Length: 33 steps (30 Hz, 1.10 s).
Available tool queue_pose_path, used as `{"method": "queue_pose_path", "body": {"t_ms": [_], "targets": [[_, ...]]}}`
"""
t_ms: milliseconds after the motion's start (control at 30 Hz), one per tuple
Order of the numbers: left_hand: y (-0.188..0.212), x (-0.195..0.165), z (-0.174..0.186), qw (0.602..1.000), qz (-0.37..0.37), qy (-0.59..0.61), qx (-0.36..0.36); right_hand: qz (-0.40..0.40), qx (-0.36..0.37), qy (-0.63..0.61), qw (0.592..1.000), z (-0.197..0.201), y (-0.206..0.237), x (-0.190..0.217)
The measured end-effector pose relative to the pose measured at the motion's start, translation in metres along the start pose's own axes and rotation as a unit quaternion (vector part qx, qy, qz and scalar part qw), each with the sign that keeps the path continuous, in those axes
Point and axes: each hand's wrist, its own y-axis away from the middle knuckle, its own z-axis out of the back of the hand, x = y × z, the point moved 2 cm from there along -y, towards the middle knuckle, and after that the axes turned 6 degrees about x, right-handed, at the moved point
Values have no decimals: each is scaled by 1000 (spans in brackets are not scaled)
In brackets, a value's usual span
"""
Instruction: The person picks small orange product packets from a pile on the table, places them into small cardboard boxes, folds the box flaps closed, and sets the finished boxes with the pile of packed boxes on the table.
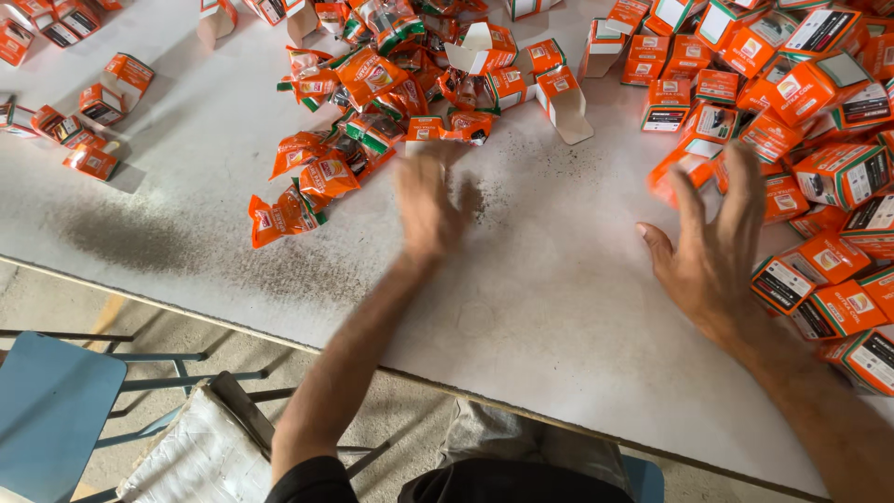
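Observation:
My left hand (426, 207) hovers over the white table (521, 279), blurred, fingers apart and empty, just below a heap of orange foil pouches (358, 102). My right hand (712, 251) is spread flat with nothing in it, its fingertips reaching a pile of small orange cartons (819, 158) at the right. One carton (684, 168) lies under the fingertips. Closed cartons (819, 293) lie right beside the wrist.
Open white-lined cartons (563, 102) lie at the top middle. More small orange boxes (93, 112) are scattered at the far left. Dark powder stains the table (140, 233). A blue chair (51, 401) and a white sack (200, 452) stand below the table's front edge.

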Motion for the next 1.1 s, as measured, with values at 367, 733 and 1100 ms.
{"method": "queue_pose_path", "body": {"t_ms": [367,733,1100], "targets": [[5,-50,1,947,-295,60,115,3,80,-368,926,-25,4,37],[-74,32,-47,964,-49,12,260,-124,176,-347,913,-38,16,18],[3,-62,-20,917,-47,351,185,-127,138,-331,925,-34,11,14]]}}
